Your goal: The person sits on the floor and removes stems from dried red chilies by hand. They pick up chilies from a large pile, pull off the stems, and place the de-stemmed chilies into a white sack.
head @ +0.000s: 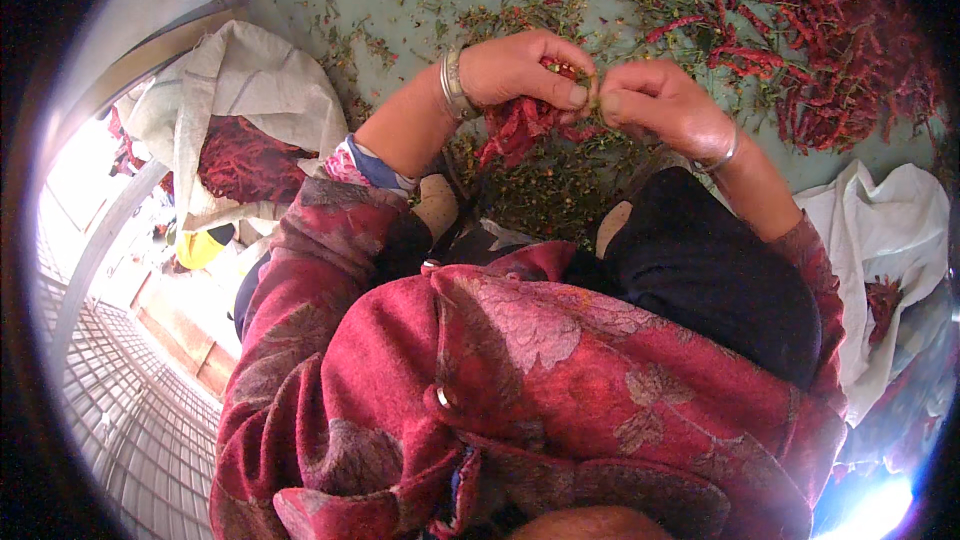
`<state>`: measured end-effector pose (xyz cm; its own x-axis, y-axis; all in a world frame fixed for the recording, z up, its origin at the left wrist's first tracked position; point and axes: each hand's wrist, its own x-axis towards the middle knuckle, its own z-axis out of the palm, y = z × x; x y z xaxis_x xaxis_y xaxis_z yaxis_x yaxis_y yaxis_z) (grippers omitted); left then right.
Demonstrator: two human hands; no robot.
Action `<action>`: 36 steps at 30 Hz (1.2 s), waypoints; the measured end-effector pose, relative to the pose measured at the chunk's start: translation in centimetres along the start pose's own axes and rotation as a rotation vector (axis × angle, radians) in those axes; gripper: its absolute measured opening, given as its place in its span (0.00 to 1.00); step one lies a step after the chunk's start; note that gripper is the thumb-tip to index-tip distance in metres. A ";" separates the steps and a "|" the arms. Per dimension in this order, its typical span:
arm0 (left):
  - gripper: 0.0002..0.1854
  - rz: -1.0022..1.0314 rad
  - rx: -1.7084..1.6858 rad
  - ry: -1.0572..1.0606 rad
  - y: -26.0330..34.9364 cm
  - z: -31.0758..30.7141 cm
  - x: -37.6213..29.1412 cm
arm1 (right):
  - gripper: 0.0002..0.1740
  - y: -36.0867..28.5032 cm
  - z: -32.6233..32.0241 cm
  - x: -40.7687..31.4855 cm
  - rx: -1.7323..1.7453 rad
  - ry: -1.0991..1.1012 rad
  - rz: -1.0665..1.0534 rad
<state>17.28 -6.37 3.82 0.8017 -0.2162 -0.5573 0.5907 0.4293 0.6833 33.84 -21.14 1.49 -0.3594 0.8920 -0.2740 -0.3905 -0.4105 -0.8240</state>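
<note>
My left hand (529, 75) is closed around a bunch of dried red chili peppers (517, 127), whose wrinkled pods hang below the fingers. Green stems show at its fingertips. Close beside it, my right hand (652, 97) pinches at the stem ends, with thumb and forefinger together; whether a stem is between them is hard to tell. Under both hands lies a heap of green stems and seeds (555, 187). A large pile of dried red chilies (840, 52) spreads over the greenish surface at the upper right.
A white woven sack (300, 82) holding dried chilies (247, 161) stands open at the left. Another white sack (877, 217) with some chilies lies at the right. Stem bits and seeds litter the greenish surface (360, 30). A white wire grid (142, 405) is at the lower left.
</note>
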 end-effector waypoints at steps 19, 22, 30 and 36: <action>0.19 -0.112 0.245 0.133 0.9 1.6 0.9 | 0.07 -0.9 1.4 -0.7 -0.360 0.399 -0.130; 0.13 -0.003 0.410 0.132 0.7 1.9 0.7 | 0.08 -0.8 1.1 -1.2 -0.164 0.279 -0.072; 0.10 0.033 0.552 0.252 -0.1 2.5 1.3 | 0.09 1.0 1.1 -1.9 -0.244 0.360 -0.090; 0.08 0.242 0.425 0.148 2.4 6.7 1.2 | 0.08 4.8 -0.5 -1.6 0.277 0.620 0.150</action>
<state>20.29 -11.52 7.89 0.9167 -0.0147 -0.3994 0.3996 0.0502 0.9153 32.94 -24.42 -2.27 0.0917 0.7312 -0.6760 -0.6062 -0.4976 -0.6204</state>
